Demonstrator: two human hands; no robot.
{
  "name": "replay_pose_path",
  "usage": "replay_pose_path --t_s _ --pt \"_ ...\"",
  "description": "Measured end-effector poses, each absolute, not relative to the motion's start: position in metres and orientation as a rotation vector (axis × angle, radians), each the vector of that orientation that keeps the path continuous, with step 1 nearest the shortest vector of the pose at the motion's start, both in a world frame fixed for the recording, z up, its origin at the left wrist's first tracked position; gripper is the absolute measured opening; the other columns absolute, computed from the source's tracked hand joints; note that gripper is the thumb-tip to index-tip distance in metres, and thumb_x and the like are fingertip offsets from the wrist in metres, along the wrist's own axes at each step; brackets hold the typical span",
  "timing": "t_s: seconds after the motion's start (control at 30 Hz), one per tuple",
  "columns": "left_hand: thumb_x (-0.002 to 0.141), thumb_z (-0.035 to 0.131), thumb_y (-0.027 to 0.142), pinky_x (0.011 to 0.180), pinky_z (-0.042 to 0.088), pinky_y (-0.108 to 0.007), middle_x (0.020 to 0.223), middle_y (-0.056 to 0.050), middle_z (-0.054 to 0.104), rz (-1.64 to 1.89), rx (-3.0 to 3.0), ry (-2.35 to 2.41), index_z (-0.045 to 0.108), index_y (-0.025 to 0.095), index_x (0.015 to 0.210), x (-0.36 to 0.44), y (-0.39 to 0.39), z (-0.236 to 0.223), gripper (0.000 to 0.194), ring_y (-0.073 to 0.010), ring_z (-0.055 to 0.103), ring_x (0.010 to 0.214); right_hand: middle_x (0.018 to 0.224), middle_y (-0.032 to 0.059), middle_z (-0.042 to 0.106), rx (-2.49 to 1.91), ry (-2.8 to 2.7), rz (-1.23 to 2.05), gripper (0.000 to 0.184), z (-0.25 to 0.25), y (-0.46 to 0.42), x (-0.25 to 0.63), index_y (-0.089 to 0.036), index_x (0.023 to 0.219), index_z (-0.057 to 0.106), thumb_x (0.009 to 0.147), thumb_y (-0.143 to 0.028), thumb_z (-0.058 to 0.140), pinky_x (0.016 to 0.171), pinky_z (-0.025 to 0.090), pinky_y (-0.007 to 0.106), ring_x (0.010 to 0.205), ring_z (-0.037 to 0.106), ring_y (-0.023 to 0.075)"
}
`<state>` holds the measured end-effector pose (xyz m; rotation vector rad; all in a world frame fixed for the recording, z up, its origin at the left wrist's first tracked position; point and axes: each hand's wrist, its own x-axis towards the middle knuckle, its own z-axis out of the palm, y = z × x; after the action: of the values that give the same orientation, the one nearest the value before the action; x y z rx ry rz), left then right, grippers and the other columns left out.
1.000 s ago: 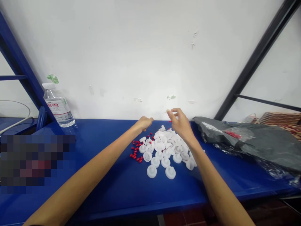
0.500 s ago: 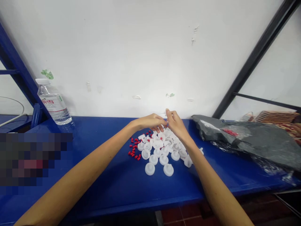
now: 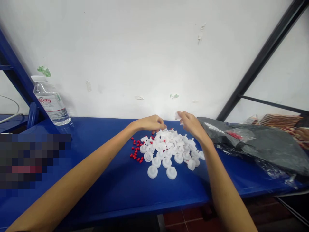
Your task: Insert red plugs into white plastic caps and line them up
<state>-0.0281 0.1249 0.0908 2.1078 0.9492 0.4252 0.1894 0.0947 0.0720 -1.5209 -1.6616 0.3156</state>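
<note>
My left hand (image 3: 151, 122) is closed with its fingers bent down at the back left of a heap of white plastic caps (image 3: 159, 147). Whatever its fingertips pinch is hidden. Higher on the right, close to the wall, my right hand (image 3: 190, 123) grips a white plastic cap (image 3: 178, 115) between thumb and fingers. The heaped caps are round with a narrow raised spout; some lie on their sides. Small red plastic pieces (image 3: 138, 142) are scattered along the heap's left side, and a few lie among the white caps.
A water bottle (image 3: 51, 104) stands at the back left of the blue table (image 3: 116, 187). On the right lies a grey plastic bag (image 3: 265, 145) with a clear packet of red pieces (image 3: 234, 135) on it. The white wall (image 3: 135, 58) rises behind; a dark post (image 3: 256, 61) slants at right.
My left hand reached over to my right hand, then drew back left and down to the heap. My right hand has shifted right, with a white cap now visible in its fingers.
</note>
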Motion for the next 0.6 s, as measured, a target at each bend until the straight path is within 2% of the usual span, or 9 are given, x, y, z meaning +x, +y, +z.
replay_pose_path --t_s 0.07,0.17,0.33,0.43,0.6 --pt "0.072 0.067 0.032 0.049 0.034 -0.026 0.059 -0.002 0.064 0.358 2.217 0.958 0.070 0.019 0.071 -0.029 0.125 0.088 0.013 -0.0148 0.053 0.051 0.070 0.0017 0.064 -1.511 -1.862 0.424 0.044 0.075 0.090 0.198 -0.021 0.082 0.065 0.088 -0.063 0.052 0.058 0.042 0.029 0.062 0.057 0.0180" --pt "0.067 0.071 0.031 0.049 0.034 -0.024 0.064 -0.003 0.069 0.352 2.247 0.972 0.076 0.020 0.074 -0.029 0.127 0.086 0.015 -0.0148 0.055 0.054 0.079 0.0036 0.068 -1.461 -1.982 0.516 0.043 0.076 0.084 0.204 -0.021 0.091 0.069 0.085 -0.061 0.058 0.053 0.042 0.027 0.063 0.058 0.0169" --pt "0.072 0.063 0.031 0.049 0.034 -0.025 0.057 -0.004 0.065 0.487 2.218 1.134 0.076 0.018 0.070 -0.034 0.133 0.092 0.019 -0.0144 0.051 0.051 0.083 0.0049 0.071 -1.501 -2.053 0.639 0.047 0.074 0.081 0.204 -0.021 0.097 0.071 0.083 -0.065 0.060 0.045 0.040 0.026 0.053 0.057 0.0149" --pt "0.073 0.057 0.026 0.051 0.035 -0.026 0.059 -0.004 0.065 0.590 2.216 1.170 0.075 0.018 0.072 -0.041 0.141 0.097 0.020 -0.0147 0.052 0.051 0.078 0.0051 0.071 -1.519 -2.058 0.578 0.052 0.073 0.084 0.206 -0.021 0.093 0.072 0.087 -0.068 0.051 0.049 0.042 0.028 0.052 0.058 0.0161" --pt "0.079 0.050 0.030 0.055 0.037 -0.028 0.058 -0.005 0.063 0.722 2.175 1.378 0.069 0.018 0.067 -0.061 0.144 0.097 0.026 -0.0163 0.053 0.051 0.069 0.0040 0.068 -1.588 -1.850 0.209 0.067 0.070 0.096 0.217 -0.021 0.074 0.069 0.097 -0.066 0.026 0.063 0.042 0.031 0.058 0.059 0.0185"
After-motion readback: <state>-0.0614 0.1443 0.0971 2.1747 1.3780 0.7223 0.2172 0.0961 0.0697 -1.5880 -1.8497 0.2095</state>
